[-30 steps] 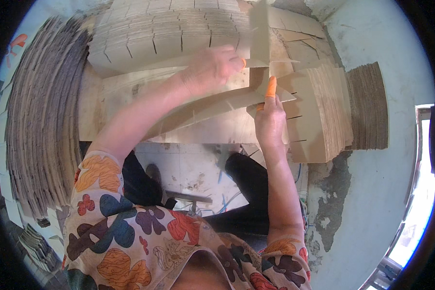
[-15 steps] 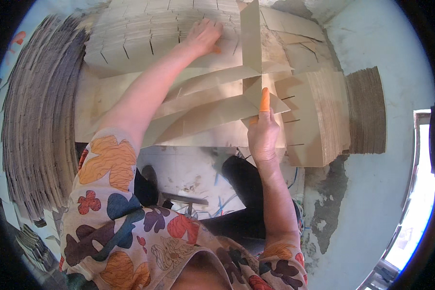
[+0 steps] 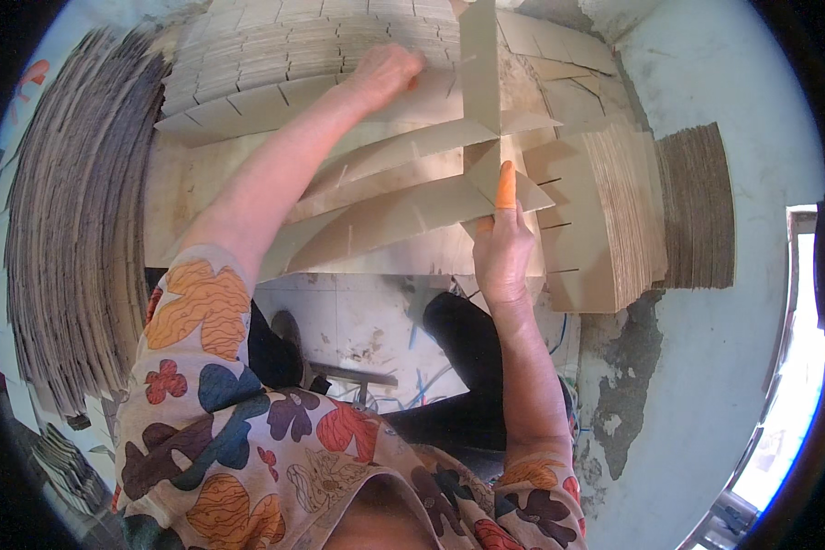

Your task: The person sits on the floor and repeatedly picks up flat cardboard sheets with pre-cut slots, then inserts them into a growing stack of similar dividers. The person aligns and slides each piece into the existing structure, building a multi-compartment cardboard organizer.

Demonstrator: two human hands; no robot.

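**Cardboard divider grid — a few strips slotted, big stacks untouched**

Up on the work surface (image 3: 179,197) sits a partly built grid of tan slotted cardboard strips (image 3: 403,206): several long strips fan out flat, and one upright cross strip (image 3: 479,64) is already pushed down through their slots. So I'd say the lattice is started but far from filled — only that one cross piece stands that I can see.

Left hand (image 3: 385,73) reaches far out, fingers curled together and pressed on the tall pile of notched cardboard blanks (image 3: 275,46) at the back. Right hand (image 3: 501,252) sits at the crossing of the strips; its forefinger wears an orange rubber finger cot (image 3: 505,186) and points straight up along the joint, the other fingers folded. Whether they pinch a strip I can't tell.

Another stack of cut strips (image 3: 614,211) lies just right of the grid, and a thick heap of corrugated sheets (image 3: 73,238) runs down the left.
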